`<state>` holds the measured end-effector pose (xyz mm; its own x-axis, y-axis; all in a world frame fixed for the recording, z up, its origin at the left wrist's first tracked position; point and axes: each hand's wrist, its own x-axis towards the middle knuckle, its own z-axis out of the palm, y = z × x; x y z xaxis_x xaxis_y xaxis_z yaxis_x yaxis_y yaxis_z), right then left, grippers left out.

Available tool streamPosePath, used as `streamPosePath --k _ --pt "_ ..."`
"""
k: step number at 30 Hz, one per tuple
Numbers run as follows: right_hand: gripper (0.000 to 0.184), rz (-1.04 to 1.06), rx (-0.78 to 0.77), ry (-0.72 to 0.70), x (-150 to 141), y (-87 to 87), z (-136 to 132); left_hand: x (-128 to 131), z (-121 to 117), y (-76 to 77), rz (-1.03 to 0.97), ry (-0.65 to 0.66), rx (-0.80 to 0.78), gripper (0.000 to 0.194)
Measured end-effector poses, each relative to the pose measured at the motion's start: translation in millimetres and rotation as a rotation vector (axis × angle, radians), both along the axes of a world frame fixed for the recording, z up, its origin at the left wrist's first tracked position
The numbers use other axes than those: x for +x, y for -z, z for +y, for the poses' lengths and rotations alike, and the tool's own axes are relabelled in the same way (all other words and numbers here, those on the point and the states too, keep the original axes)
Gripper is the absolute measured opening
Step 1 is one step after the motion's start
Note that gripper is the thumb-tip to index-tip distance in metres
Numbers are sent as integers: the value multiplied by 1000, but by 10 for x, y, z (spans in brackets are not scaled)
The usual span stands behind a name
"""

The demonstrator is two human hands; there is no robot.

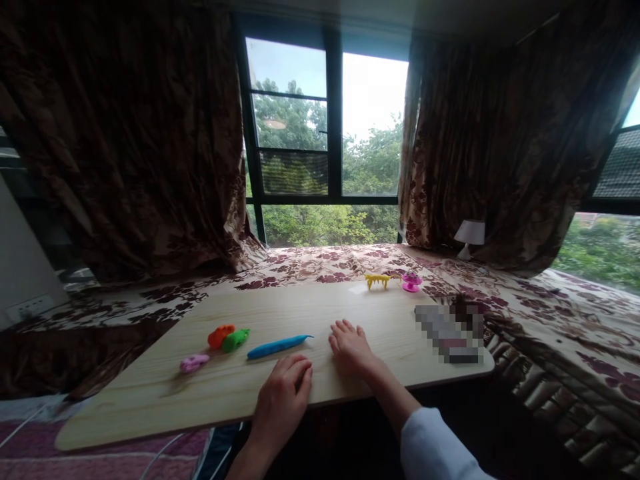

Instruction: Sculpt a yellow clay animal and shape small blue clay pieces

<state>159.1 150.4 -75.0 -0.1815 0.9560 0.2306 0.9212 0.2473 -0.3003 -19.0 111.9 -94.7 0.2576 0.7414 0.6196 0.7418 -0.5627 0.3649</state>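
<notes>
My left hand [286, 388] rests at the near edge of the board, its fingers curled together and the inside hidden from view. Just beyond its knuckles lies a blue clay roll [278, 347], thick at the left and drawn to a thin tail at the right; the hand does not seem to grip it. To the right, my right hand [350, 345] lies palm down with fingers stretched out and slightly apart. Whatever is under that palm cannot be seen. Left of the roll sit an orange clay lump [220, 335], a green clay lump [236, 340] and a pink clay lump [194, 363].
The pale wooden tabletop [150, 400] bears a yellow four-legged figure [377, 281] and a pink stand-shaped piece [411, 283] at its far edge. A pixelated object [447, 337] lies at the right. Beyond are a flowered cover [320, 263], a small lamp [470, 233] and curtains.
</notes>
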Motion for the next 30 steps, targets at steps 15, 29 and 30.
streamPosePath --k 15,29,30 --pt "45 -32 62 -85 -104 165 -663 7 -42 -13 -19 -14 -13 20" --pt "44 -45 20 -19 338 101 -654 -24 -61 -2 -43 -7 -40 18" --pt "44 -47 38 -62 318 121 -769 -21 -60 2 -44 -8 -41 18"
